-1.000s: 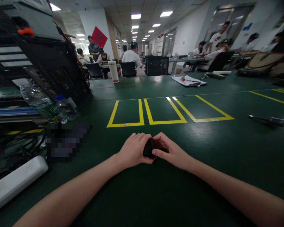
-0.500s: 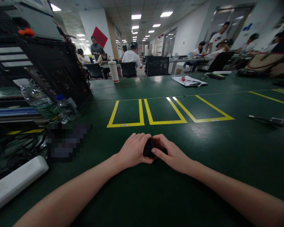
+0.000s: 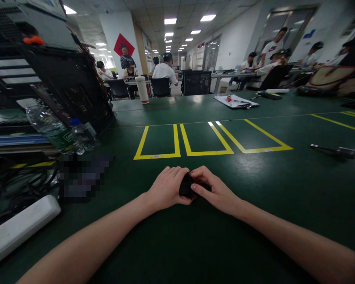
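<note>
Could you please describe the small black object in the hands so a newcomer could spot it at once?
On the dark green tabletop, find the yellow tape outlines. Nearer the camera, the bare left hand and bare right hand close around a small black object, partly hidden. Unlike the slim dark-handled tool at far right, it is held.

A single camera, worn on the head, looks from above the near side of the green table (image 3: 165, 244), facing forward and down. The left hand (image 3: 168, 187) and right hand (image 3: 215, 191) sit near, below the middle of the view. The wide view takes in the black case (image 3: 77, 86) at left and, far off, the ceiling (image 3: 187, 14).
</note>
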### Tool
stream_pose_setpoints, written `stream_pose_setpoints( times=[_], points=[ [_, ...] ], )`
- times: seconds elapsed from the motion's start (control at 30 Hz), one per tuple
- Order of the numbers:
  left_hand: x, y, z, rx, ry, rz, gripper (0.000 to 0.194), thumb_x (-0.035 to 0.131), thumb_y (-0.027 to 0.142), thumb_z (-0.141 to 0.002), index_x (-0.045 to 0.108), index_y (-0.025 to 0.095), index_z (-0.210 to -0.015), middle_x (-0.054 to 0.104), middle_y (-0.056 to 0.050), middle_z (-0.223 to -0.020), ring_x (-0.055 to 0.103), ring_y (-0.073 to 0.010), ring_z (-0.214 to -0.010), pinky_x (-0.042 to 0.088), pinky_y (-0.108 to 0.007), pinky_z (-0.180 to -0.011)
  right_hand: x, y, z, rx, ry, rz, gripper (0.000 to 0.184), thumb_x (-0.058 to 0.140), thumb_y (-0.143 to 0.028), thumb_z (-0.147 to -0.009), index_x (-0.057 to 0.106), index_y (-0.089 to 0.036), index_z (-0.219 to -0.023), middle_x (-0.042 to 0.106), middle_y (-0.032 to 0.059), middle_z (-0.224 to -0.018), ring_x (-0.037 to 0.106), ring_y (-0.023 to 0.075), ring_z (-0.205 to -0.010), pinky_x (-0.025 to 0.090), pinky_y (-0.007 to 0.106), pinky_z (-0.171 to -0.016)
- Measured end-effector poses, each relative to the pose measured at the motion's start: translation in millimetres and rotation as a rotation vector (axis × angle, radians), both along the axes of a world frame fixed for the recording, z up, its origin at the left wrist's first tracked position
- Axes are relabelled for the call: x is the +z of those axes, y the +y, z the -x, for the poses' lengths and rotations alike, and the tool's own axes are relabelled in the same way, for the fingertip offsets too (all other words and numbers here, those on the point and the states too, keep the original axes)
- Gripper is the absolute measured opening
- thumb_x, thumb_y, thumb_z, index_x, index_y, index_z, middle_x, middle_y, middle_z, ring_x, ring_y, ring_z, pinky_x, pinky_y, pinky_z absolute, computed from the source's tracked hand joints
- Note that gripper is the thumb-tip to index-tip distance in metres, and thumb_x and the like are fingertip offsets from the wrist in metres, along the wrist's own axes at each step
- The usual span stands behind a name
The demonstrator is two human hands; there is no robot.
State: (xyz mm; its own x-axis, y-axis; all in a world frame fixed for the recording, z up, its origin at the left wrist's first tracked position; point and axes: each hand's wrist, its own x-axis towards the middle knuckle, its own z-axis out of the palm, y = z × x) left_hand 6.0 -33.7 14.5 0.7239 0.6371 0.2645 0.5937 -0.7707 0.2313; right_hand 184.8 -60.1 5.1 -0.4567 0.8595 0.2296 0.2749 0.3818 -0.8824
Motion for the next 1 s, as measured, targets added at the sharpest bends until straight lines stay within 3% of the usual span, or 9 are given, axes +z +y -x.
stream_pose_setpoints(
  times=[0.2, 0.43, 0.73, 1.0],
  points=[
    [-1.5, 0.2, 0.1, 0.000, -0.026, 0.019, 0.056, 0.064, 0.039, -0.065, 0.038, 0.017, -0.109, 0.054, -0.006, -0.102, 0.052, -0.0206, -0.090, 0.039, -0.034, -0.076, 6.5, -2.1, 0.0, 0.020, -0.042, 0.035, 0.019, 0.045, -0.025, -0.083, 0.041, -0.020, -0.102, 0.051, 0.0048, -0.098, 0.053, 0.0170, -0.089, 0.047, 0.035, -0.078],
    [-1.3, 0.2, 0.2, 0.008, -0.019, 0.010, 0.057, 0.066, 0.038, -0.063, 0.038, 0.018, -0.108, 0.054, -0.006, -0.103, 0.053, -0.0217, -0.090, 0.039, -0.035, -0.076, 3.8, -1.5, -3.5, -0.018, -0.108, -0.164, 0.020, 0.052, -0.023, -0.078, 0.046, -0.023, -0.097, 0.047, 0.0049, -0.103, 0.048, 0.0197, -0.093, 0.044, 0.039, -0.081],
    [-2.7, 1.1, 0.6, -0.001, -0.042, 0.018, 0.057, 0.065, 0.039, -0.064, 0.038, 0.018, -0.110, 0.054, -0.005, -0.103, 0.053, -0.0201, -0.091, 0.039, -0.033, -0.077, 5.2, -1.6, -0.1, 0.002, -0.064, -0.010, 0.024, 0.049, -0.025, -0.081, 0.041, -0.021, -0.104, 0.051, 0.0041, -0.100, 0.052, 0.0174, -0.092, 0.045, 0.037, -0.082],
    [-2.5, 1.0, 0.1, 0.010, -0.028, 0.021, 0.058, 0.067, 0.036, -0.062, 0.037, 0.018, -0.109, 0.054, -0.006, -0.103, 0.053, -0.0217, -0.090, 0.039, -0.035, -0.076, 4.9, -3.5, -2.7, -0.029, -0.116, -0.187, 0.024, 0.053, -0.020, -0.077, 0.045, -0.023, -0.098, 0.046, 0.0047, -0.104, 0.047, 0.0206, -0.096, 0.043, 0.040, -0.082]
  ],
)
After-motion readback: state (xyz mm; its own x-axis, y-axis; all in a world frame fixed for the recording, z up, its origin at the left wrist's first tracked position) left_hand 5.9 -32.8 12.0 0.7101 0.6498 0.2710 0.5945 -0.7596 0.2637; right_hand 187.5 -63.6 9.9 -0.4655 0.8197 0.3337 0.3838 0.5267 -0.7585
